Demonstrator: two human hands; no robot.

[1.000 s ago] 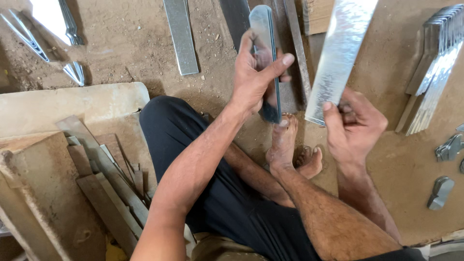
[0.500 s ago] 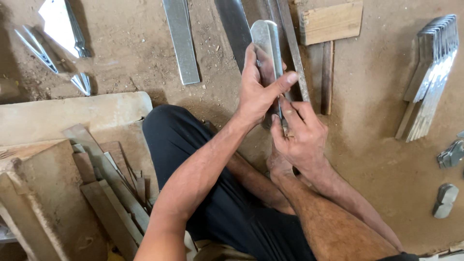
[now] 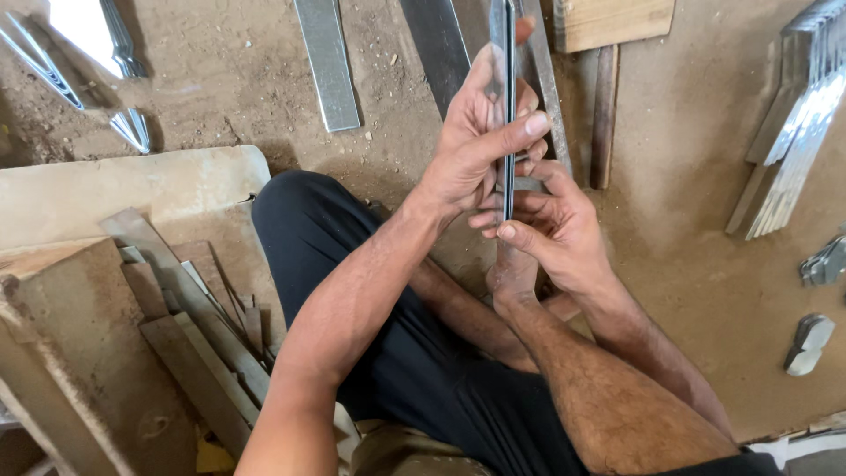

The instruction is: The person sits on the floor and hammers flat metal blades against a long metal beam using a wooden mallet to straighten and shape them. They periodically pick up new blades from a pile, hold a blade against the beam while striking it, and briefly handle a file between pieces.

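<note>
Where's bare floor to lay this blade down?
Bare dirt lies right of the right hand, between the wooden stick and the stacked blades. Left is crowded: board, wood scraps. The left hand holds the blade.

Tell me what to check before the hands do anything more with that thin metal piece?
1. Left hand wraps the metal strip: ok.
2. Right hand pinches its lower end: ok.
3. Strip held edge-on and upright: ok.
4. Fingers off a sharp edge: cannot tell; the edge is too thin to judge.
5. Bare foot away from the strip: not ok, it lies directly under the hands.
6. Stack of metal blades out of the way: ok, it lies off to the right.
</note>
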